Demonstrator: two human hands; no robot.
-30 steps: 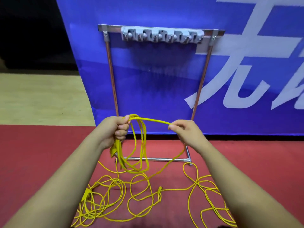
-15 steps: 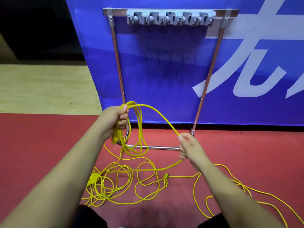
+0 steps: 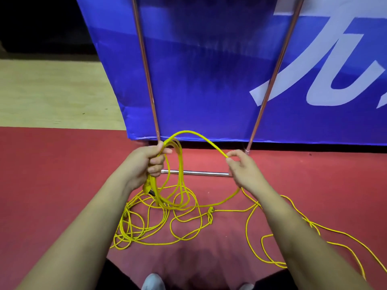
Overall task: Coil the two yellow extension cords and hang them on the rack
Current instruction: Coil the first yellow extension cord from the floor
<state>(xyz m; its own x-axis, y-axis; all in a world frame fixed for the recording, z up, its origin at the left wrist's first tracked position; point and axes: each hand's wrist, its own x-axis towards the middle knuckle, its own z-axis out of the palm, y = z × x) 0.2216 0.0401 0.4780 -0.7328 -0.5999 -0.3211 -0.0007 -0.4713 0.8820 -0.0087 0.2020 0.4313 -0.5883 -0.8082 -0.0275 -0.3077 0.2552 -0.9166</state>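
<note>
**Yellow cord part coiled in hand, the rest loose on the floor**

Several loops of thin yellow extension cord (image 3: 180, 164) hang from the left hand (image 3: 144, 164), whose fingers (image 3: 156, 162) are curled tight round the bunch — a yellow plug (image 3: 147, 187) dangles just beneath the fist. One strand arcs across to the right hand (image 3: 240, 167), pinched between thumb and forefinger. A tangled yellow cord heap (image 3: 125, 235) lies on the red floor (image 3: 52, 174) below both arms. Behind the hands stands a metal rack (image 3: 201, 173) with copper-coloured uprights — a blue banner (image 3: 209, 70) is at its back.
</note>
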